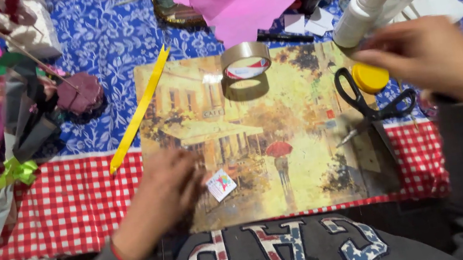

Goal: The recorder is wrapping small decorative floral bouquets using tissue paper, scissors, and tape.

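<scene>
The left hand [162,197] rests fingers-down on the near left part of a painted street-scene board [307,155], its fingers flat and holding nothing. Just right of them a small white square card [221,184] lies on the board, turned diamond-wise, one corner toward the person. The right hand [433,59], blurred, hovers over the board's far right corner; whether its fingers grip anything I cannot tell. Beside it lie black-handled scissors [370,107], long axis slanting, blades pointing down-left. A tape roll [245,61] stands on the board's far edge, and a yellow ribbon strip [141,109] slants along its left edge.
</scene>
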